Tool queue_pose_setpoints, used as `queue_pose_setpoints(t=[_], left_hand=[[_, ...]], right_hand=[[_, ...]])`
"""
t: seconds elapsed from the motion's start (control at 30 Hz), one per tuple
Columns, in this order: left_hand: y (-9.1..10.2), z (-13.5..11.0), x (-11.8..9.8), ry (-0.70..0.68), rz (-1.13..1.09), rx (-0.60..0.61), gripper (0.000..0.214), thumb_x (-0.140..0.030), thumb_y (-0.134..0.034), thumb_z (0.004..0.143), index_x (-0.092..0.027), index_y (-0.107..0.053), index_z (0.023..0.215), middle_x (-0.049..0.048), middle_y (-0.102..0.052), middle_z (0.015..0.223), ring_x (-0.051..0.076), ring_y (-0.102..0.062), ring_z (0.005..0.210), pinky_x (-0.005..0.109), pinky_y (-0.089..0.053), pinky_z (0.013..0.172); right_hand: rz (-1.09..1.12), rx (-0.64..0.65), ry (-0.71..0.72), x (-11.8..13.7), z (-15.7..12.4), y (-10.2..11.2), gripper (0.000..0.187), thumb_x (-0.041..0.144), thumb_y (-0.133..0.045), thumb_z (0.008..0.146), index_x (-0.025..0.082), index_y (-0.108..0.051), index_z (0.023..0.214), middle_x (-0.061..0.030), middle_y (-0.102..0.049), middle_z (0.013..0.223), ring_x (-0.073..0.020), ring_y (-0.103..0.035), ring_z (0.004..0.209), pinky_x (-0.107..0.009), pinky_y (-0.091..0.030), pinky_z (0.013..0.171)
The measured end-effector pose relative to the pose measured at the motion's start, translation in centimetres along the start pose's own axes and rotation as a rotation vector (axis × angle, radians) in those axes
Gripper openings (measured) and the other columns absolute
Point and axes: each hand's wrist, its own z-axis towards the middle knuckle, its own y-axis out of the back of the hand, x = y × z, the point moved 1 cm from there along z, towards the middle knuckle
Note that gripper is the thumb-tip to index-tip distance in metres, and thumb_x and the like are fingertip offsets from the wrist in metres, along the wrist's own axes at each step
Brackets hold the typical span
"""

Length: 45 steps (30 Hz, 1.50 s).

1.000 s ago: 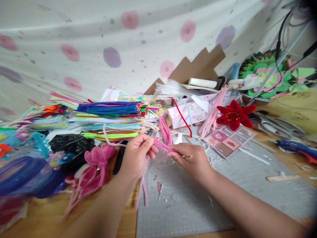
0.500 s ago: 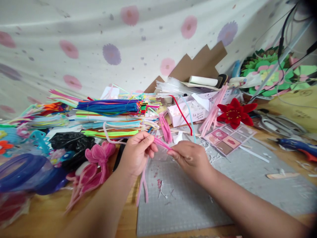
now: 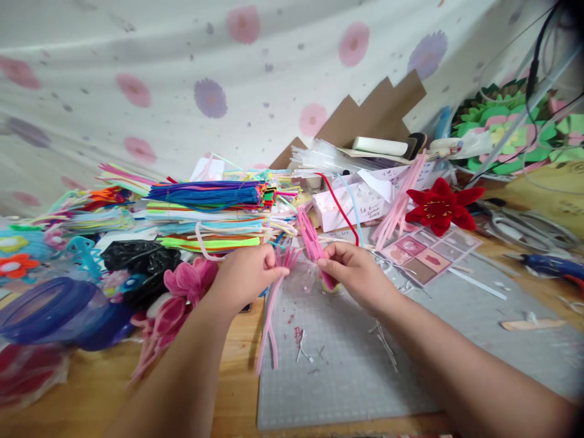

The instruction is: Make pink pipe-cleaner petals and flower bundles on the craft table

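Note:
My left hand (image 3: 246, 274) is closed, thumb against fingers, on pink pipe cleaners (image 3: 272, 328). Long ends hang below it over the cutting mat, and a short tuft of pink tips fans out above the thumb. My right hand (image 3: 360, 274) pinches a separate bundle of pink pipe cleaners (image 3: 310, 234), which leans in the middle of the mat; the fingers cover part of its lower end. Under the hands lies the grey cutting mat (image 3: 337, 389), with white wire scraps on it. Left of my left forearm rest pink pipe-cleaner flowers (image 3: 189, 280).
Stacked coloured pipe cleaners (image 3: 205, 194) fill the back left, behind a black plastic bag (image 3: 137, 261) and a blue-lidded container (image 3: 41, 310). At right are a red flower (image 3: 440, 207), an eyeshadow-like palette (image 3: 424, 258), scissors (image 3: 524, 225) and a blue glue gun (image 3: 547, 264).
My hands have moved apart. The right has let go of the pink strands stretched between them and now grips the pink bundle. The left still holds its strands.

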Motion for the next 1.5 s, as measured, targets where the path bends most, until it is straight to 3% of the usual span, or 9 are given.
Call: queue_pose_setpoints(t=[0.07,0.13,0.33,0.53,0.6,0.77,1.0,1.27,1.5], left_hand=[[-0.3,0.0,0.4,0.006,0.278,0.082,0.029,-0.049,-0.062,0.067,-0.021,-0.057,0.061,0.0012,-0.061,0.061,0.019,-0.056,0.061,0.028,-0.035,0.058],[-1.0,0.0,0.4,0.03,0.373,0.137,0.023,-0.044,-0.061,0.067,-0.022,-0.061,0.063,0.0037,-0.064,0.065,0.021,-0.058,0.065,0.029,-0.036,0.061],[-2.8,0.3,0.2,0.086,0.305,0.083,0.005,-0.021,-0.058,0.063,-0.018,-0.063,0.062,0.0109,-0.066,0.07,0.025,-0.061,0.068,0.031,-0.037,0.061],[-1.3,0.5,0.7,0.037,0.176,0.017,0.013,-0.019,-0.052,0.07,-0.02,-0.055,0.057,0.0049,-0.062,0.063,0.02,-0.058,0.062,0.027,-0.035,0.057],[-0.6,0.5,0.5,0.071,-0.062,0.014,0.015,-0.024,-0.051,0.075,-0.02,-0.053,0.061,0.0024,-0.062,0.061,0.017,-0.057,0.057,0.025,-0.036,0.053],[-1.2,0.2,-1.1,0.222,-1.045,0.07,0.015,-0.03,-0.058,0.077,-0.018,-0.049,0.075,-0.0002,-0.063,0.064,0.012,-0.059,0.054,0.024,-0.046,0.057],[-3.3,-0.4,-3.0,0.104,-1.276,0.03,0.012,-0.025,-0.059,0.079,-0.017,-0.05,0.079,-0.0035,-0.059,0.068,0.009,-0.055,0.055,0.021,-0.046,0.056],[-3.6,-0.9,-3.8,-0.014,-1.079,-0.126,0.005,-0.018,-0.056,0.08,-0.019,-0.053,0.084,-0.0024,-0.057,0.073,0.011,-0.055,0.068,0.021,-0.044,0.065],[-4.2,-1.6,-3.9,-0.072,-0.85,-0.168,0.015,-0.025,-0.053,0.083,-0.022,-0.058,0.097,0.0004,-0.06,0.079,0.014,-0.057,0.072,0.024,-0.045,0.07]], right_hand=[[0.075,-0.024,-0.014,0.0,0.1,0.2,0.024,0.037,-0.059,0.074,0.019,-0.045,0.066,0.0057,-0.05,0.05,-0.0077,-0.043,0.044,-0.021,-0.033,0.046],[0.084,-0.022,-0.012,0.0,0.1,0.2,0.025,0.038,-0.06,0.073,0.019,-0.044,0.065,0.0057,-0.05,0.05,-0.0075,-0.043,0.044,-0.021,-0.033,0.046],[0.03,0.031,-0.016,-0.3,0.1,-0.2,0.026,0.038,-0.06,0.073,0.019,-0.044,0.064,0.0056,-0.05,0.047,-0.0079,-0.045,0.043,-0.022,-0.032,0.045],[0.079,0.019,-0.01,-0.6,0.1,-0.1,0.029,0.041,-0.061,0.073,0.019,-0.043,0.064,0.0063,-0.05,0.048,-0.0078,-0.044,0.042,-0.022,-0.032,0.044],[0.096,0.033,-0.019,-0.5,0.0,-0.2,0.029,0.04,-0.062,0.072,0.019,-0.044,0.064,0.0063,-0.051,0.048,-0.0078,-0.045,0.041,-0.022,-0.032,0.044],[0.218,0.073,-0.053,0.0,-0.4,-0.7,0.027,0.038,-0.063,0.072,0.018,-0.046,0.065,0.006,-0.054,0.048,-0.0071,-0.045,0.039,-0.021,-0.031,0.043],[0.422,0.118,-0.173,0.4,-1.1,-1.7,0.029,0.037,-0.07,0.067,0.016,-0.049,0.065,0.0042,-0.059,0.049,-0.0061,-0.046,0.035,-0.018,-0.032,0.039],[0.499,0.076,-0.238,0.1,-1.2,-2.3,0.026,0.035,-0.069,0.066,0.017,-0.05,0.064,0.0037,-0.059,0.047,-0.006,-0.045,0.032,-0.017,-0.033,0.033],[0.598,-0.117,-0.255,0.4,-1.2,-2.5,0.03,0.036,-0.073,0.062,0.017,-0.05,0.065,0.0055,-0.054,0.046,-0.0067,-0.044,0.036,-0.019,-0.039,0.037]])
